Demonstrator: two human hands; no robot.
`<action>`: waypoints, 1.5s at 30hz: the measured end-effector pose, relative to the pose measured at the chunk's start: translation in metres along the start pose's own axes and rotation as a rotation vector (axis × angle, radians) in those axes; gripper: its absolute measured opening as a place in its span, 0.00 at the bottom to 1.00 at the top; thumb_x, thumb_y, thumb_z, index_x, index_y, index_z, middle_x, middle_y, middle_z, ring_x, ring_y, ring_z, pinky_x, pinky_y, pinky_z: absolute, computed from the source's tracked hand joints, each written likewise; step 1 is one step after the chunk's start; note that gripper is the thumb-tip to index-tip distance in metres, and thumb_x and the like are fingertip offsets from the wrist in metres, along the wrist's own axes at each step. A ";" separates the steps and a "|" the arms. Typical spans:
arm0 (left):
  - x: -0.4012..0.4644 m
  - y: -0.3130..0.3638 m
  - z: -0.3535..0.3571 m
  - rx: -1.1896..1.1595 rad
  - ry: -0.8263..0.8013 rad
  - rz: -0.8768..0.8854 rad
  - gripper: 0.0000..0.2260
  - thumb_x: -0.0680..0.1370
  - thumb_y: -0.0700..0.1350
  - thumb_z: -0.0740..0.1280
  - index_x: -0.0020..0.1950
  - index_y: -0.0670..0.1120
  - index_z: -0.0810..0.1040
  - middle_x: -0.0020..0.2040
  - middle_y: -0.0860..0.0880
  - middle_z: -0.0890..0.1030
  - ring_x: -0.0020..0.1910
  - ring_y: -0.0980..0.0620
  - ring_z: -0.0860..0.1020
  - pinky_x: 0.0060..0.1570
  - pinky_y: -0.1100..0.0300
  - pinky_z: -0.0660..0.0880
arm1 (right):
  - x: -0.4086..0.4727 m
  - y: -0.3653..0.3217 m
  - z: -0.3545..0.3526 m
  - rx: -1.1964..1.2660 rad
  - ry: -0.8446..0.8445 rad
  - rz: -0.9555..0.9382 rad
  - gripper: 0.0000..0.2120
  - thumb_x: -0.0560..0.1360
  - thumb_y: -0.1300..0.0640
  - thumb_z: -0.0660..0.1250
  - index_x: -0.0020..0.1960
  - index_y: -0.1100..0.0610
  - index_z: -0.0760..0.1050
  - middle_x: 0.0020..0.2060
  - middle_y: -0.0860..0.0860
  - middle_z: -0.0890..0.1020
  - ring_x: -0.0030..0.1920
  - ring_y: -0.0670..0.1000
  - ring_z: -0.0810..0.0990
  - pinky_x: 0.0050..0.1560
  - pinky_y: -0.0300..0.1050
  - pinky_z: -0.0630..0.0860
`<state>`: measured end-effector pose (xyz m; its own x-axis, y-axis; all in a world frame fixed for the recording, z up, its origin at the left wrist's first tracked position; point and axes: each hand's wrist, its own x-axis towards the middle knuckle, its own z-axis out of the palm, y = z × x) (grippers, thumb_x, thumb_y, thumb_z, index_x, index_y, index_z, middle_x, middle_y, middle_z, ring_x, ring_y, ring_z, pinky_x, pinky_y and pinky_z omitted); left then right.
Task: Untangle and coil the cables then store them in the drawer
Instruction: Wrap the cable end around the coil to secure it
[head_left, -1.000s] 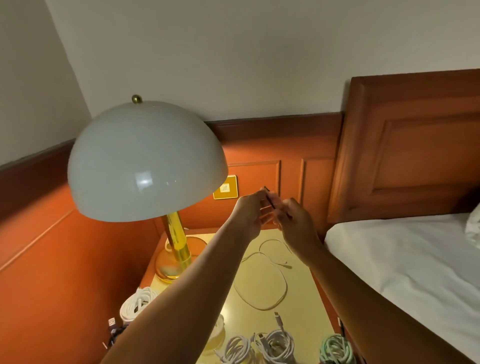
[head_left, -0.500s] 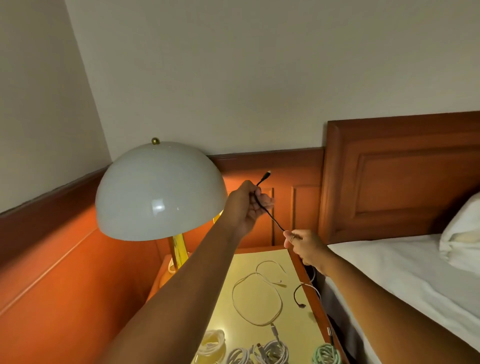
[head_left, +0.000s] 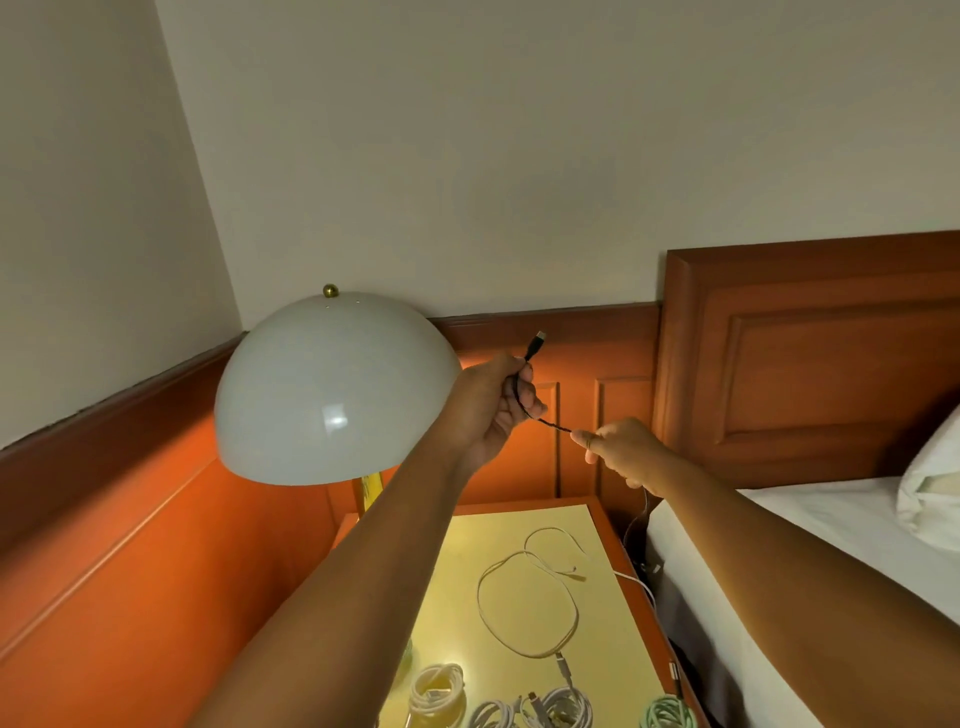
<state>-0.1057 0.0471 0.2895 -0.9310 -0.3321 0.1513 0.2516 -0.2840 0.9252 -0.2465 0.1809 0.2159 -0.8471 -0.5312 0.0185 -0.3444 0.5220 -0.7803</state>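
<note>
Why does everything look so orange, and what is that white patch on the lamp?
Head view: warm light under the lamp shade tints the panelling and table; the patch is a glare reflection; the wide lens bends the wall edges.

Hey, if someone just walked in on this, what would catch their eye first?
A big white dome lamp stands at the nightstand's back left. Beside it, the left hand and right hand stretch a black cable between them. Below, white cables lie on the yellow nightstand top.
</note>
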 end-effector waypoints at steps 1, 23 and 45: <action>-0.002 -0.001 -0.002 0.038 -0.023 -0.001 0.13 0.80 0.38 0.58 0.37 0.42 0.75 0.23 0.48 0.73 0.23 0.54 0.72 0.39 0.59 0.76 | 0.001 -0.003 -0.002 -0.030 0.024 -0.008 0.21 0.79 0.43 0.62 0.46 0.61 0.79 0.26 0.49 0.68 0.23 0.46 0.62 0.25 0.39 0.60; -0.072 -0.101 -0.016 0.604 -0.044 -0.256 0.11 0.82 0.39 0.59 0.41 0.40 0.75 0.32 0.45 0.83 0.33 0.49 0.83 0.54 0.56 0.78 | -0.085 -0.066 -0.012 -0.378 0.160 -0.329 0.08 0.76 0.52 0.69 0.44 0.57 0.81 0.39 0.46 0.78 0.41 0.44 0.76 0.47 0.42 0.69; -0.173 -0.100 -0.067 -0.369 0.362 -0.350 0.13 0.82 0.36 0.55 0.47 0.34 0.78 0.35 0.40 0.82 0.35 0.45 0.83 0.45 0.55 0.81 | -0.266 0.042 0.181 0.578 -0.170 0.147 0.14 0.82 0.54 0.59 0.46 0.61 0.77 0.26 0.51 0.70 0.23 0.44 0.64 0.23 0.37 0.62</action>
<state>0.0477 0.0726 0.1477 -0.8423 -0.4287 -0.3269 0.0823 -0.7015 0.7079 0.0376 0.2227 0.0651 -0.7765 -0.6047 -0.1771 0.0857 0.1771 -0.9805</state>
